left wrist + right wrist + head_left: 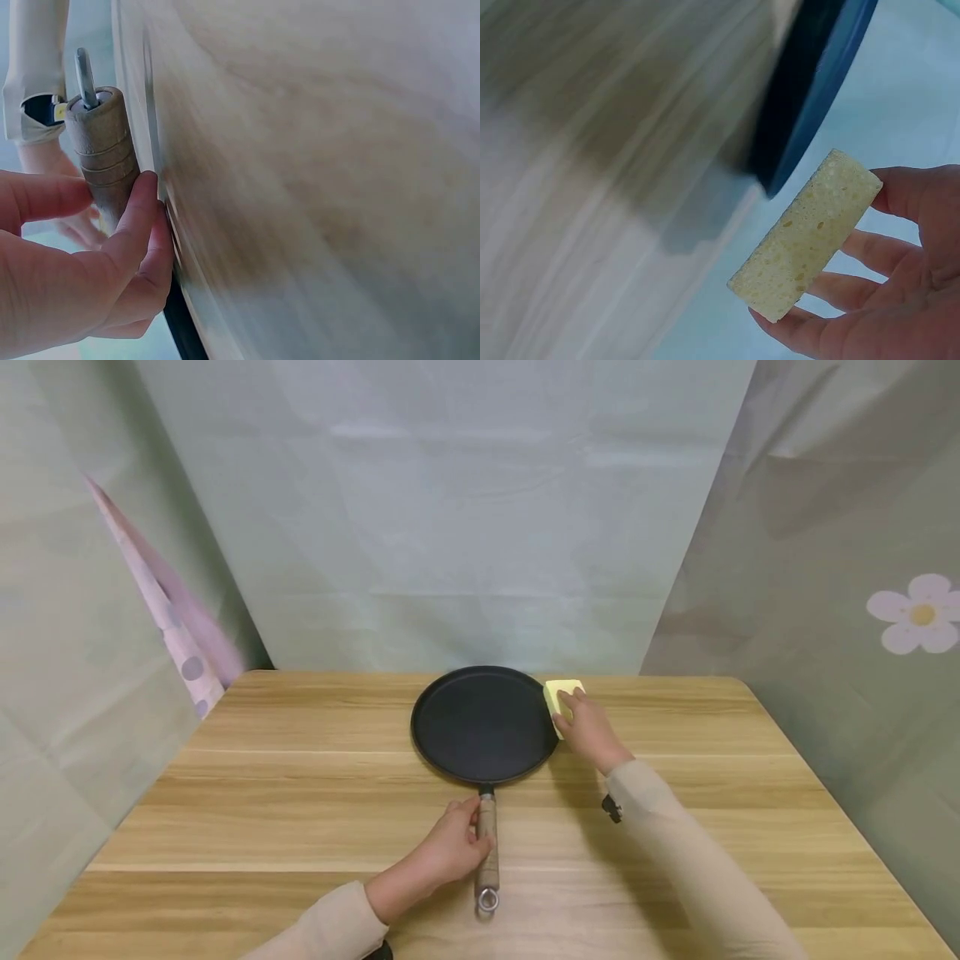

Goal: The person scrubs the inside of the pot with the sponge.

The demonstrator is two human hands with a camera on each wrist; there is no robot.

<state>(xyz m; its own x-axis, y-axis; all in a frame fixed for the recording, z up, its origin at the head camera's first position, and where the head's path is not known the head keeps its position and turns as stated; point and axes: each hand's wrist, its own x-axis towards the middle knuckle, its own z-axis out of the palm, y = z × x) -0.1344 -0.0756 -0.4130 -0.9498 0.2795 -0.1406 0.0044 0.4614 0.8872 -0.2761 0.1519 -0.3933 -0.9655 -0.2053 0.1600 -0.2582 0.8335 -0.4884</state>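
A round black frying pan (483, 724) with a low rim lies toward the back of the table, its wooden handle (487, 847) pointing at me. My left hand (453, 843) grips that handle from the left; in the left wrist view the thumb and fingers (135, 210) sit on either side of the wood, below the metal hanging ring (85, 79). At the pan's right edge my right hand (590, 731) holds a yellow sponge (562, 697). The right wrist view shows the sponge (806, 236) pinched between thumb and fingers, close beside the pan's rim (817, 97).
The wood-grain table (300, 810) extends to both sides of the pan. Pale cloth hangs behind it (465, 527) and along both sides. A pink dotted fold (180, 627) shows at the left, a printed flower (921, 614) at the right.
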